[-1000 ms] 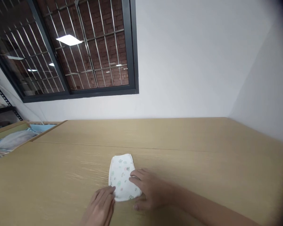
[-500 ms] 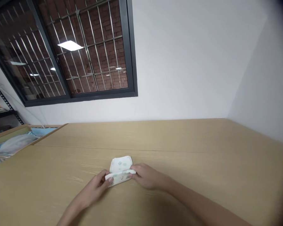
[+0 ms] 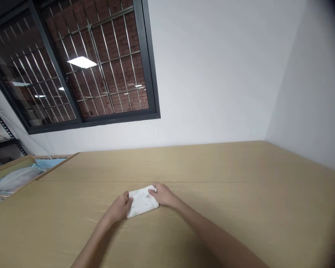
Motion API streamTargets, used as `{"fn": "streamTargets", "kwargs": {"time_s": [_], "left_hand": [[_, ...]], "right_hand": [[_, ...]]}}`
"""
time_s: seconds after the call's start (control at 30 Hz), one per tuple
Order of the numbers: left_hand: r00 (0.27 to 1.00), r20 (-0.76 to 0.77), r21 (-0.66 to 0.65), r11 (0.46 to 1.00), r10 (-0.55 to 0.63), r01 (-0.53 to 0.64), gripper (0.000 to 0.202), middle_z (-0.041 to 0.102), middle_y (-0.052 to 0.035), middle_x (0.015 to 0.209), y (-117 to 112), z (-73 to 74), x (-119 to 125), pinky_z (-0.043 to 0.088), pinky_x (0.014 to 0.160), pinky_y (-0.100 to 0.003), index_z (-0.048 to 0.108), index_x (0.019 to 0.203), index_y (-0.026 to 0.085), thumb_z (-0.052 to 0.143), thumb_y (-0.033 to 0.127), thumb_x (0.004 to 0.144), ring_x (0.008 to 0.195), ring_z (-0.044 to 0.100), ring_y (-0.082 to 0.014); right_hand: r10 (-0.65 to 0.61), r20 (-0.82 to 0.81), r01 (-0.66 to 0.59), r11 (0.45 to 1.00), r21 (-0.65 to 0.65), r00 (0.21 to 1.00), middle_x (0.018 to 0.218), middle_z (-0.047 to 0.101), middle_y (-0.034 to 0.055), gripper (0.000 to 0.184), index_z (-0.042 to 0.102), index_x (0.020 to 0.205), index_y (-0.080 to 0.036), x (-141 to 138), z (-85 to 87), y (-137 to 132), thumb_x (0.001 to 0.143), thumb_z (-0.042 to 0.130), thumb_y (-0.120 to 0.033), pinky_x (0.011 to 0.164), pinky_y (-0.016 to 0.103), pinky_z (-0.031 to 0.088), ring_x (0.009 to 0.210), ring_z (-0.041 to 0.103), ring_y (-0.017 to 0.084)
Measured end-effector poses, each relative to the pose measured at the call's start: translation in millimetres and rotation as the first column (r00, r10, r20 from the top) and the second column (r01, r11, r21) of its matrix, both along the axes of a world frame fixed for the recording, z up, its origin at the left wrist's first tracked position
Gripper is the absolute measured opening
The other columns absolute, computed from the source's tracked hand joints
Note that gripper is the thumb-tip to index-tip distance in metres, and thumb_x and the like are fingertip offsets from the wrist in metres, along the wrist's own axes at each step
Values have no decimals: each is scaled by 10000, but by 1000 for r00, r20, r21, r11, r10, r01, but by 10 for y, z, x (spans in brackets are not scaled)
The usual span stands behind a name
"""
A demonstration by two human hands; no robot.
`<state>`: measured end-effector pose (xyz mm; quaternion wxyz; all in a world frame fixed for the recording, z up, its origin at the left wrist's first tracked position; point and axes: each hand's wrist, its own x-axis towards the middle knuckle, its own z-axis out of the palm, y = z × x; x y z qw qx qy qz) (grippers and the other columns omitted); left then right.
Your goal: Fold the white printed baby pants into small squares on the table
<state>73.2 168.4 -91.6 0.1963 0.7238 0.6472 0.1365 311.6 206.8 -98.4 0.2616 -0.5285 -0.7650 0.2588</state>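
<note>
A folded white cloth with small green and pink prints lies as a flat rectangular packet on the light wood table. My left hand grips its left end, with the fingers over the edge. My right hand holds the upper right end, its fingertips resting on top of the cloth. The hands cover both ends, so those parts are hidden.
At the far left, a shallow wooden tray holds grey and blue fabric. A dark metal shelf stands beyond it. The table's far edge meets a white wall, which has a dark-framed barred window.
The cloth has gone from a taller, partly folded shape to one flat, compact packet. Both hands have closed in on its ends and moved up the picture with it.
</note>
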Motion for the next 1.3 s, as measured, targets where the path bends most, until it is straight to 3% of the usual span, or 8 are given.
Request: {"fn": "streamTargets", "kwargs": {"time_s": [0.13,0.3,0.5,0.57,0.67,0.8,0.97,1.3], "left_hand": [[985,-162,-41,997,64,-72,280,732,-174,1008,18,0,66,447,779,-345,559,1012,167,364,367,991,950,694,-282],[959,-256,-19,991,122,-131,338,719,-223,1104,-22,91,112,481,850,-413,558,1149,110,393,347,973,1039,687,-345],[960,-222,256,960,172,-112,676,411,-240,1531,-127,43,370,341,1141,-444,147,1526,29,386,177,911,1437,382,-326],[988,-89,350,933,124,-85,652,364,-253,1561,-185,-56,502,318,1184,-434,139,1531,5,331,288,975,1460,361,-312],[995,93,379,924,24,-57,735,251,-258,1624,-242,-261,643,244,1243,-478,132,1545,1,232,502,1016,1522,247,-312],[997,49,323,946,-59,40,778,130,-231,1658,-227,-500,635,117,1271,-548,121,1563,2,155,555,1017,1554,75,-301],[992,-91,301,947,-88,111,803,125,-185,1664,-220,-552,542,123,1276,-537,124,1569,10,150,591,1014,1557,55,-271],[979,-195,261,965,57,-4,881,77,-217,1660,-214,-544,393,141,1266,-539,98,1559,-21,128,653,991,1553,35,-309]], "right_hand": [[-97,-1,97,995,6,995,1066,723,111,238,602,1116,-164,-38,-86,30,944,566,-325,758,301,442,964,669,237],[-169,39,168,986,9,985,1026,719,123,197,607,1036,-165,-90,-142,49,947,577,-338,761,312,436,968,669,246],[-245,95,239,968,73,965,1110,686,151,218,598,1099,-168,-184,-57,-85,966,541,-332,820,368,467,1033,644,280],[-225,123,189,949,251,967,1262,627,185,263,592,1175,-156,-215,-11,-191,991,488,-313,937,421,447,1169,582,309],[-48,225,-72,864,498,973,1478,500,183,380,551,1340,-149,-266,-23,-323,1026,400,-299,1115,469,337,1380,423,318],[156,358,-325,815,480,920,1625,327,134,589,309,1572,-157,-315,-221,-349,1012,417,-306,1228,482,198,1512,245,283],[192,396,-361,835,416,898,1629,322,103,594,307,1581,-159,-291,-391,-272,1016,393,-322,1252,482,179,1523,235,256],[132,373,-298,851,433,919,1631,288,149,589,318,1565,-72,-172,-343,-291,1027,332,-313,1247,466,223,1529,224,253]]}}
